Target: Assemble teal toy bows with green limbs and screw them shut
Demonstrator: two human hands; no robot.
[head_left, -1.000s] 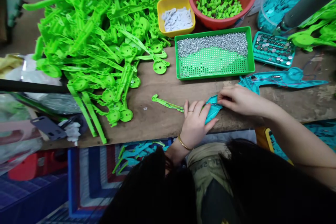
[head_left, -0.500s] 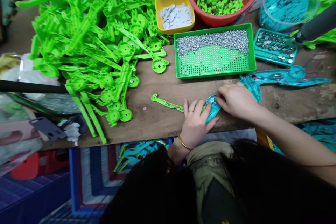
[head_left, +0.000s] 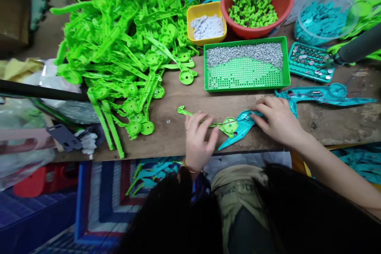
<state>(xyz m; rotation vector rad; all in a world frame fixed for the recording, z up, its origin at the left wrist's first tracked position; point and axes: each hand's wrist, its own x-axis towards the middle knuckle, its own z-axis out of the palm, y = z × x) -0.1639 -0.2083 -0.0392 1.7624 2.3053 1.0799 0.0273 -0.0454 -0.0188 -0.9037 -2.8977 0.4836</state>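
Note:
A turquoise plastic shell half (head_left: 244, 125) lies on the bench, joined at its left to a slim green plastic arm with a round disc (head_left: 230, 125). A thin wire runs along both. My right hand (head_left: 278, 121) has its thumb and fingers closed around the right end of the turquoise shell, hiding that end. Over the green arm rests my left hand (head_left: 200, 141), its fingers spread and slightly bent, the thumb apart from them. Beyond my right hand lies another turquoise shell half (head_left: 321, 94), with wires and a small metal part in it.
A large heap of green plastic arms (head_left: 119, 47) covers the bench's left. Behind my hands stand a green tray (head_left: 247, 87) of screws, a yellow tub (head_left: 205, 41), a red bowl (head_left: 258, 31) and a turquoise tray (head_left: 309, 75) of small metal parts. A dark bar (head_left: 357, 47) juts in at right.
My left hand has moved left off the turquoise shell and onto the green arm, uncovering the round disc. My right hand stays at the shell's right end. The view has shifted slightly.

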